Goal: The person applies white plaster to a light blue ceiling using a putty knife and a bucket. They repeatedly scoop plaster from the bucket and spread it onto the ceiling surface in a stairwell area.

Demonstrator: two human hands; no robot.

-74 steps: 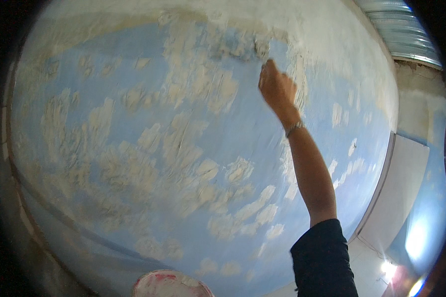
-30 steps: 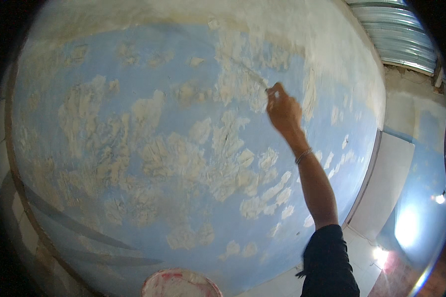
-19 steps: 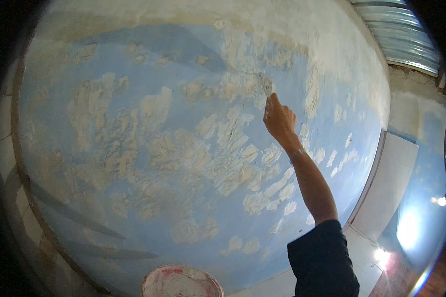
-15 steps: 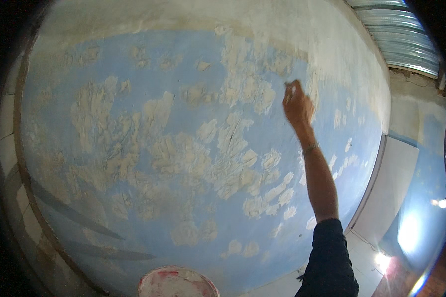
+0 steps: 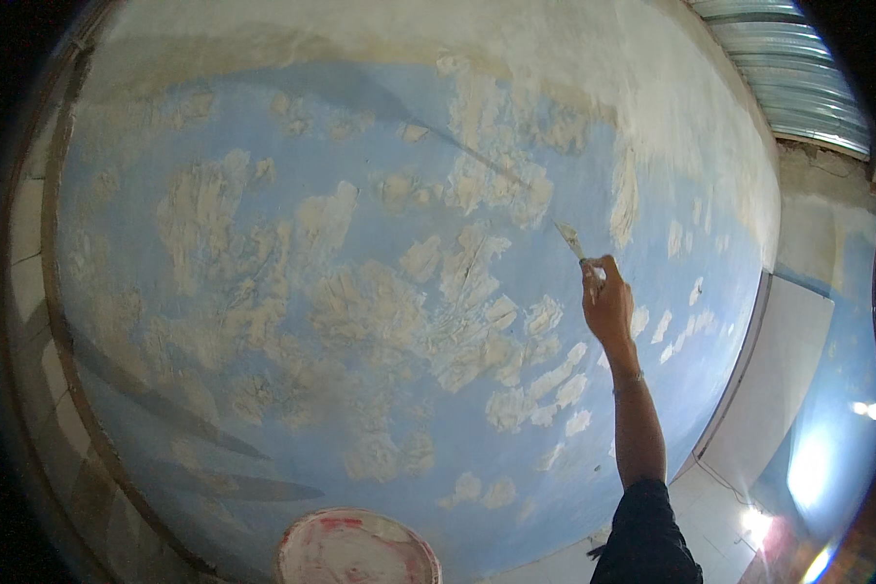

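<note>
My right hand (image 5: 608, 302) reaches up in front of a blue wall (image 5: 384, 238) covered with rough pale patches of filler. Its fingers are closed around the handle of a putty knife (image 5: 570, 239), whose blade points up and left. Whether the blade touches the wall I cannot tell. Whitish smears mark the fingers. At the lower edge shows a round, pale lid or shallow pan (image 5: 360, 550) with red stains, partly cut off by the frame. My left hand is out of view.
Bare plaster (image 5: 545, 34) runs above the blue paint. A tiled strip (image 5: 29, 219) borders the wall at left. On the right are a pale panel (image 5: 774, 360), corrugated metal sheeting (image 5: 788, 68) and a bright lamp (image 5: 754, 524). Shadows fall across the wall.
My right hand has come down and slightly right, and the knife's blade now shows clearly. A long shadow has appeared on the upper wall. The view has shifted a little.
</note>
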